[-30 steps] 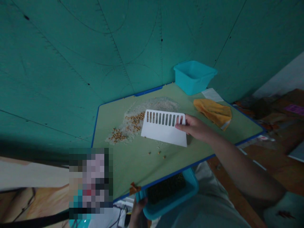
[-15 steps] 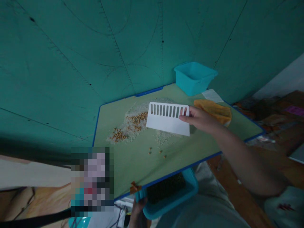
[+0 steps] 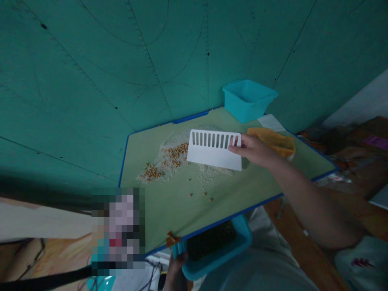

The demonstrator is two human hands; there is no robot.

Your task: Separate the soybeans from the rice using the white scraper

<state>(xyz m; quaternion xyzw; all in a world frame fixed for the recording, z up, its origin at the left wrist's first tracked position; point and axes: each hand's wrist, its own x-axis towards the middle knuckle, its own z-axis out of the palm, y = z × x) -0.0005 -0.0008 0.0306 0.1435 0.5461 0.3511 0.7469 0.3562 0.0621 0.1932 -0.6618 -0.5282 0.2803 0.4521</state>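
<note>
Left of where the right hand (image 3: 250, 149) grips, grains (image 3: 152, 172) lie on the table (image 3: 169, 206); behind stands a tub (image 3: 245, 110), rightward a cloth (image 3: 280, 144) (paper (image 3: 270, 122) beyond it); in front, a second tub (image 3: 220, 264).

Could read no text, label, brand or number anywhere. Saw a dark red mark (image 3: 362, 262) on the pale sleeve (image 3: 348, 270), too small and blurred to make out as letters or emblem. Noticed a purple patch (image 3: 377, 140) among the brown clutter (image 3: 368, 157) beyond the right corner of the bench (image 3: 169, 210), likewise illegible. Made out ticked lines (image 3: 145, 43) and arcs (image 3: 121, 42) on the green wall (image 3: 91, 87) above the bench's far edge.
</note>
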